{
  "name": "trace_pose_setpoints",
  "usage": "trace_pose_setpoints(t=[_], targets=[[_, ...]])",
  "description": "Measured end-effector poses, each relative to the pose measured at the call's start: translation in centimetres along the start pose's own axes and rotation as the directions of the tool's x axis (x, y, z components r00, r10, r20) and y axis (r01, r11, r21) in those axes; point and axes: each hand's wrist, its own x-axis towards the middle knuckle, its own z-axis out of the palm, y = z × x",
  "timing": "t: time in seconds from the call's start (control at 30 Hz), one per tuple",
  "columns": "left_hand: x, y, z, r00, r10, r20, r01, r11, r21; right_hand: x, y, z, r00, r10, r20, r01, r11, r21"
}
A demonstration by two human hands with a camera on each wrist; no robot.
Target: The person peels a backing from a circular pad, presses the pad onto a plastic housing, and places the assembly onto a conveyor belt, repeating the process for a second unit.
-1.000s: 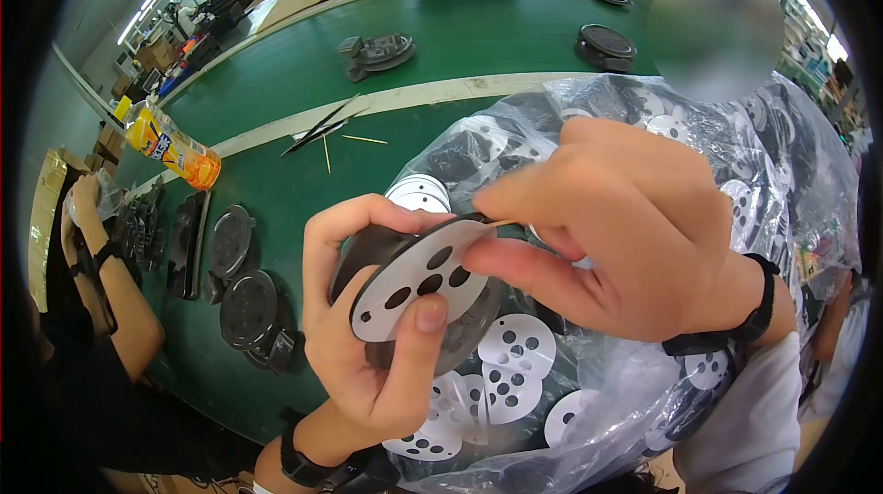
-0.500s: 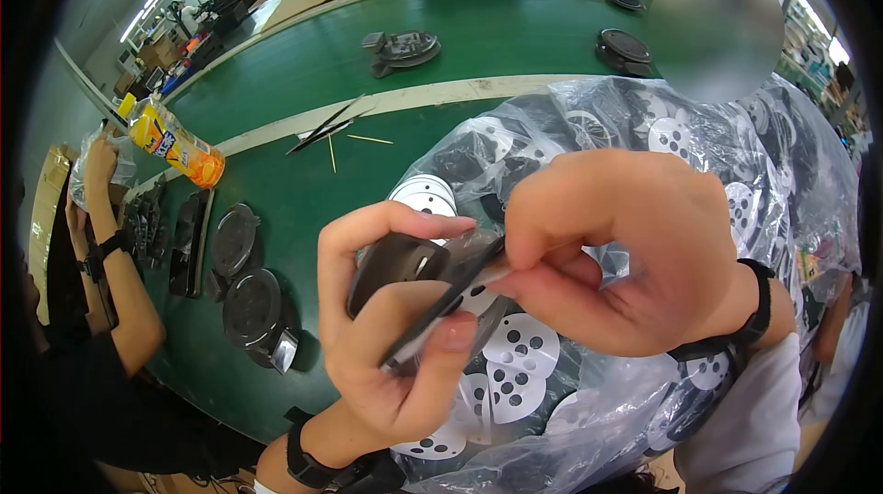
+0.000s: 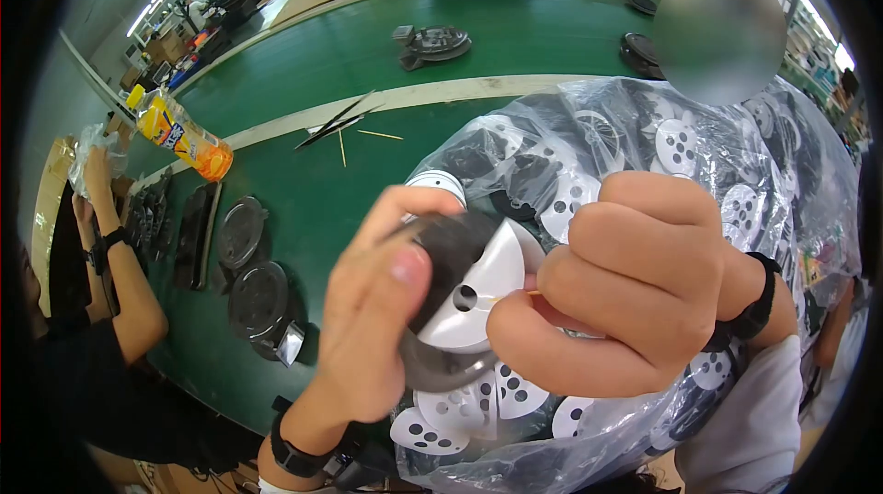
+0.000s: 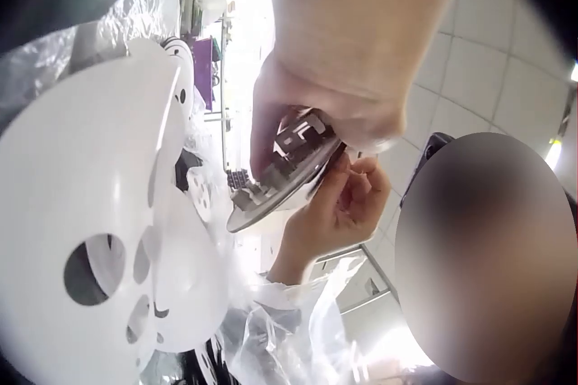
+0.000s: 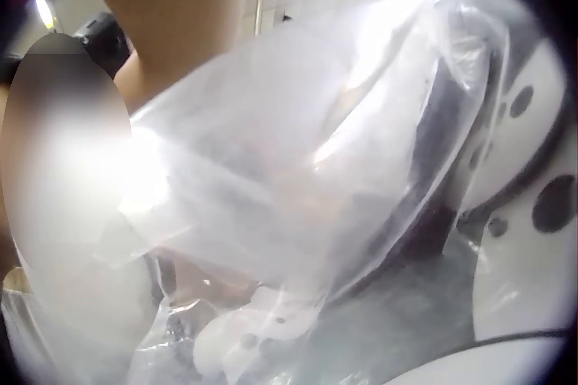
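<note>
Over the clear plastic bag [image 3: 635, 425], in the head view, the dark round part [image 3: 451, 247] is gripped by the left hand [image 3: 363, 310], while a thin wooden stick [image 3: 532, 292] is pinched in the curled fingers of the right hand [image 3: 625, 282], close by the white perforated sheet [image 3: 487, 287]. The sheet might be creased or torn if it is pulled unevenly, bent as it is; the dark surface could be scratched by a slip of the stick. Smooth and half-moon-shaped, the sheet is marked by one plain dark hole, with a flap folded at its upper right; the part is blurred. From the left wrist, the part is seen nearly edge-on — blocky fittings [image 4: 302, 137] are shown on its back — and could be let slip through a hold on so uneven a side. From the right wrist, the work is hidden behind hazy plastic: the right hand's grip cannot be told there, and that loose plastic might be snagged by the wrist.
</note>
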Motion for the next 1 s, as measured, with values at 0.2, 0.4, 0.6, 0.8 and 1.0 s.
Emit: trace_pose_setpoints(t=[0.2,0.4,0.6,0.8,1.0], targets=[[1.0,-2.1,-3.5,0.894,-0.086,-0.44,-0.087,0.929,-0.359,-0.1,-0.2,-0.2,0.997,0.04,0.072,-0.05,0.989,0.138],[1.1,-2.0,-4.9,0.811,-0.044,-0.584,-0.202,0.915,-0.35,0.0,-1.9,-0.4,0.862,0.01,0.508,-0.221,0.908,0.357],[1.3,-2.1,-4.5,0.824,-0.013,-0.566,-0.178,0.943,-0.281,-0.3,-1.0,0.2,0.794,0.057,0.605,-0.375,0.829,0.414],[0.9,-1.3,-1.7,0.894,0.146,-0.423,-0.167,0.986,-0.013,0.1,0.3,-0.7,0.502,0.62,0.603,-0.864,0.327,0.384],[1.2,-1.4,-1.3,0.831,0.557,-0.003,-0.455,0.681,0.574,-0.1,1.7,0.0,0.233,0.494,0.838,-0.757,-0.449,0.475]])
